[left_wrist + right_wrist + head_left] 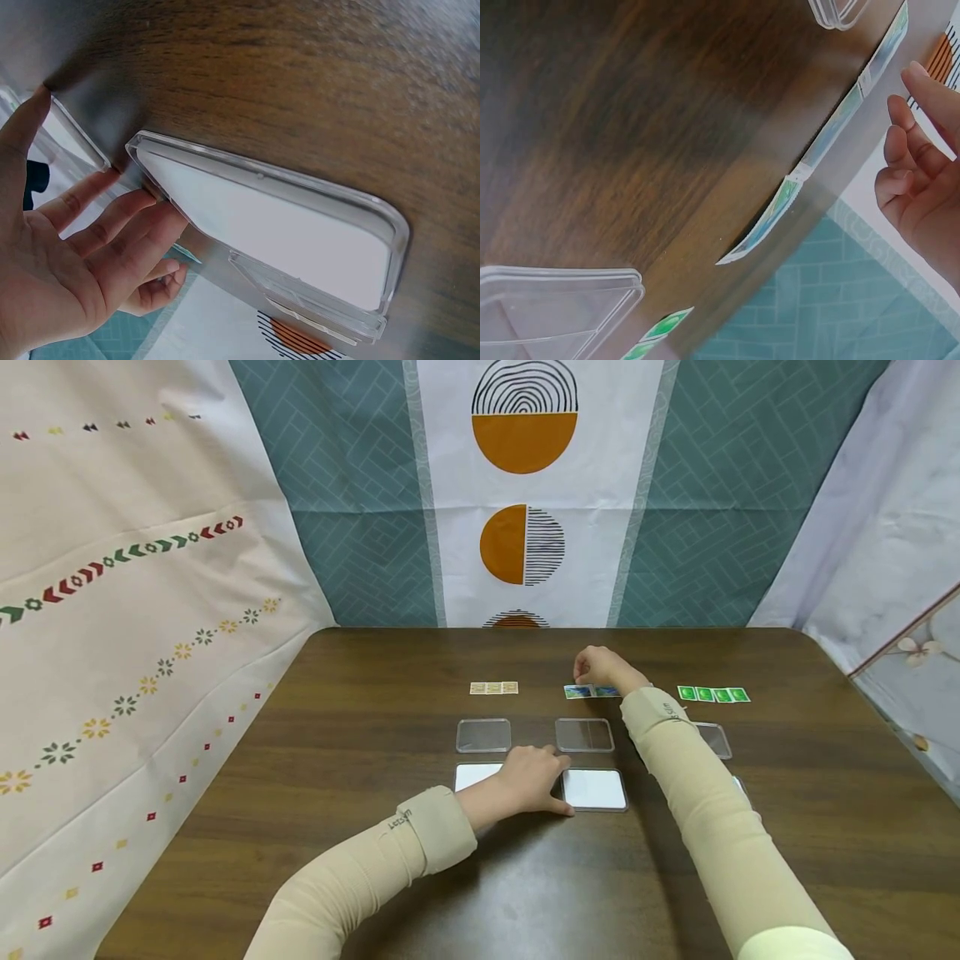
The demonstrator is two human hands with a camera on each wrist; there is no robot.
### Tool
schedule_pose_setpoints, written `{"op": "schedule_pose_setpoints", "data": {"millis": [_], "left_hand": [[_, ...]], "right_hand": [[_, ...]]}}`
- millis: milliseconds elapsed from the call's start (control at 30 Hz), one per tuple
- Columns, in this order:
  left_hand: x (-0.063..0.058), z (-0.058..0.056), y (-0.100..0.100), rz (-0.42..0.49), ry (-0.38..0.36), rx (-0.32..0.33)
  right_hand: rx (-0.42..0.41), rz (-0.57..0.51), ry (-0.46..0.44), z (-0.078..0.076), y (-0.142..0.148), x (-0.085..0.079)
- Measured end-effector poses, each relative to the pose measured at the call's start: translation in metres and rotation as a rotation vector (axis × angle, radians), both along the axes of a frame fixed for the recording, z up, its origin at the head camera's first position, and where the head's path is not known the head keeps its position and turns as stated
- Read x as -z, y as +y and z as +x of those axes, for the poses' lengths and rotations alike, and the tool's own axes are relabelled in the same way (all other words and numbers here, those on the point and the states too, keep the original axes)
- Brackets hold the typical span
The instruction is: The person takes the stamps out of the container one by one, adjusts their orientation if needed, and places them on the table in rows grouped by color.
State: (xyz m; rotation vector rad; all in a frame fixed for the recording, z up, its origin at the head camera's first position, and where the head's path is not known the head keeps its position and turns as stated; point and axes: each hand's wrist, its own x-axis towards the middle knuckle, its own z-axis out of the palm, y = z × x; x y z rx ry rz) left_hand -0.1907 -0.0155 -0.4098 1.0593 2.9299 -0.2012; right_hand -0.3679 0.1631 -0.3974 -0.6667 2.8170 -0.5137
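Note:
My left hand (pixel 531 777) lies between two clear plastic cases with white inserts. Its thumb and index finger touch opposite corners at the left end of the middle case (pixel 595 789); the other fingers lie by the left case (pixel 277 225). Behind the middle case is a clear lid (pixel 584 735). My right hand (pixel 597 667) hovers at the far edge of a strip of blue-green stamps (pixel 578 692), fingers loosely bent, thumb and index apart with nothing visible between them. The strip (pixel 836 127) lies on the table, its right end hidden by my forearm in the head view.
A strip of tan stamps (pixel 493 688) lies to the left, green stamps (pixel 713 694) to the right. Another clear lid (pixel 483 736) sits at left. My right sleeve partly covers the right-hand lid (pixel 714 739). Patterned cloth (pixel 360 527) hangs behind the wooden table (pixel 360 727).

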Motion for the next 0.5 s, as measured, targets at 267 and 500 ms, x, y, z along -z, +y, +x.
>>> {"op": "schedule_pose_setpoints", "data": {"millis": [267, 500], "left_hand": [[-0.0007, 0.0004, 0.0002, 0.004, -0.005, -0.005], [0.0014, -0.0004, -0.001, 0.019, -0.01, -0.002]], "right_hand": [[0.004, 0.015, -0.017, 0.0032, 0.0022, -0.0029], [0.0, 0.025, -0.01, 0.0061, 0.0078, -0.0086]]}}
